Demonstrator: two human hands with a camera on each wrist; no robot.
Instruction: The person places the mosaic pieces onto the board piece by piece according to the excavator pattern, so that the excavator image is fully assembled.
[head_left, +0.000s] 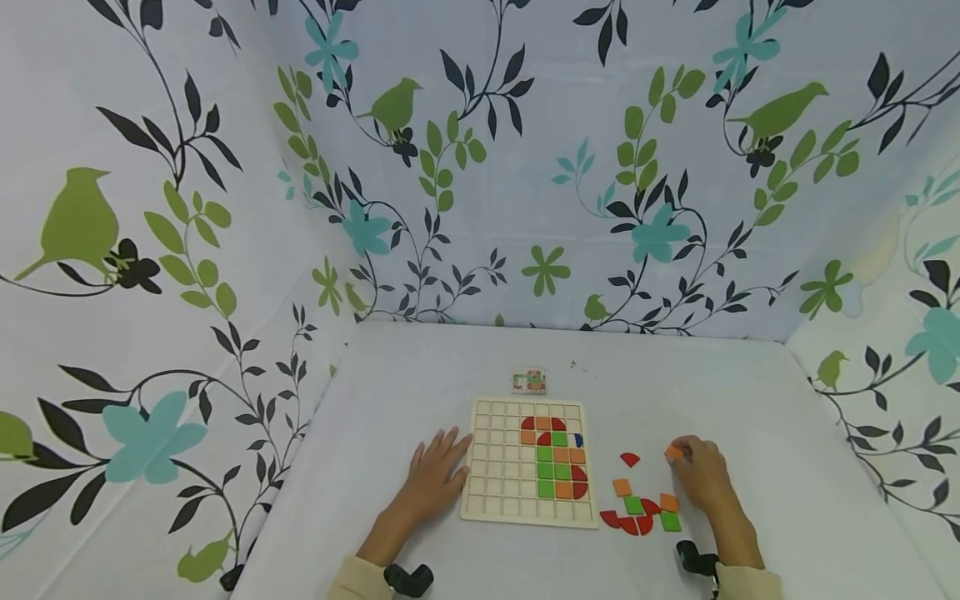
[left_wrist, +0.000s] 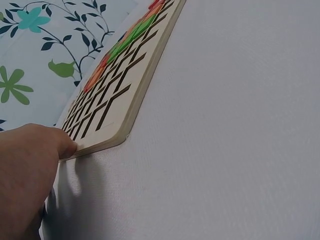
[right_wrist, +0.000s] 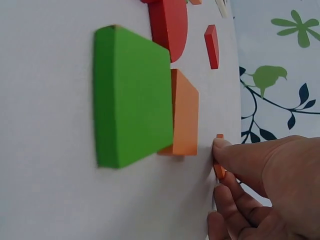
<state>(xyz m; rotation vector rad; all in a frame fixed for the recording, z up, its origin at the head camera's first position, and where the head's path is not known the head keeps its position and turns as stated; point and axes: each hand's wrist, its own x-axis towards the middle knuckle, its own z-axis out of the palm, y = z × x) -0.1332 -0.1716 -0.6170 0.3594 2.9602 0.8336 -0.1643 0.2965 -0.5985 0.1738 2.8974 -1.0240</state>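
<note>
A wooden grid board [head_left: 498, 492] lies on the table with red, orange and green tiles and one blue piece in its right-hand cells. My left hand [head_left: 435, 475] rests at the board's left side, fingers extended; in the left wrist view its thumb [left_wrist: 65, 144] touches the board's edge. To the right of the board, my right hand [head_left: 701, 475] pinches an orange tile [head_left: 673, 452] between thumb and fingers, close to the tabletop. The right wrist view has this orange tile [right_wrist: 219, 171] partly covered by the thumb.
Loose tiles lie between board and right hand: a red quarter-round piece [head_left: 630, 459], an orange square [head_left: 622, 487], a green square [head_left: 671, 522] and several more red ones. Behind the board is a small pattern card [head_left: 529, 380]. Patterned cloth [head_left: 465, 233] hangs around the table.
</note>
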